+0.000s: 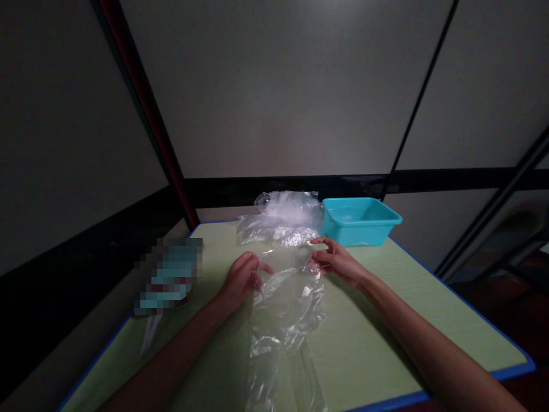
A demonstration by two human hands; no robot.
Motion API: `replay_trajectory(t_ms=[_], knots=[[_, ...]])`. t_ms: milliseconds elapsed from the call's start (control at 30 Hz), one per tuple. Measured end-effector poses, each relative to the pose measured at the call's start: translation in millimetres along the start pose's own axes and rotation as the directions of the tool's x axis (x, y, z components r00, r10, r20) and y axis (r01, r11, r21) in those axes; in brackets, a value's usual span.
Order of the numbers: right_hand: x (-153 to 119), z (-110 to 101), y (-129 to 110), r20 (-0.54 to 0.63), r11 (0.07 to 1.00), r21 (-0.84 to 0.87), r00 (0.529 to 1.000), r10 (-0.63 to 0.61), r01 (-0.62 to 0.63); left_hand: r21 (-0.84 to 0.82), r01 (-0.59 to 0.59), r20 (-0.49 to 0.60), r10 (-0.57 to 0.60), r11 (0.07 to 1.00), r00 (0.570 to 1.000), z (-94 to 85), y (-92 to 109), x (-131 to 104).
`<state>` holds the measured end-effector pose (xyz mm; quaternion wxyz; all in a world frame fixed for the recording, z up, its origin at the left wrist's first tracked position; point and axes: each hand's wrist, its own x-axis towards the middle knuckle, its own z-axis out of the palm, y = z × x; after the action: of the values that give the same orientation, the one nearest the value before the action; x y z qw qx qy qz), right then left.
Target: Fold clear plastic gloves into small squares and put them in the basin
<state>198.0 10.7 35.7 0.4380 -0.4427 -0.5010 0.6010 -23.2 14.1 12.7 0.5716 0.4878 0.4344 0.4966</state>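
A clear, crinkled plastic bag stretches between my two hands above the table. Two long strips of it trail toward the table's near edge. My left hand pinches the bag's upper left edge, with the index finger reaching inward. On the other side, my right hand grips the upper right edge between thumb and fingers. Just beyond the hands lies a loose pile of similar clear plastic bags.
At the back right of the pale green table stands a turquoise plastic basin. A pixelated, blurred-out item lies at the left edge, with a thin whitish strip beside it. Grey wall panels rise behind.
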Motion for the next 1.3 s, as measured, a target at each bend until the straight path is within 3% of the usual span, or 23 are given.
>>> replay_trajectory(t_ms=[267,500,767,933,1100,1300], knots=[[1,7,11,0.124,1.000,-0.019,0.992,-0.017,0.019,0.094,-0.003,-0.131,0.015,0.996,0.991,1.9,-1,-2],[8,8,25,0.148,0.993,-0.115,0.989,-0.010,0.027,0.125,-0.062,-0.182,0.085,0.990,0.980,-4.9,-2,2],[9,14,31,0.204,0.986,-0.076,0.970,-0.133,0.151,0.132,-0.063,-0.213,0.091,0.989,0.973,-3.3,3,-1],[9,15,30,0.119,0.892,-0.212,0.916,-0.382,0.399,0.163,-0.040,-0.157,0.066,0.986,0.985,-5.0,5,0],[14,7,29,-0.008,0.865,-0.373,0.931,-0.365,0.336,0.192,-0.060,-0.034,0.067,0.980,0.997,-8.8,4,1],[23,-7,31,0.026,0.784,-0.471,0.895,-0.446,0.404,0.297,-0.068,-0.111,0.105,0.953,0.988,-8.3,1,2]])
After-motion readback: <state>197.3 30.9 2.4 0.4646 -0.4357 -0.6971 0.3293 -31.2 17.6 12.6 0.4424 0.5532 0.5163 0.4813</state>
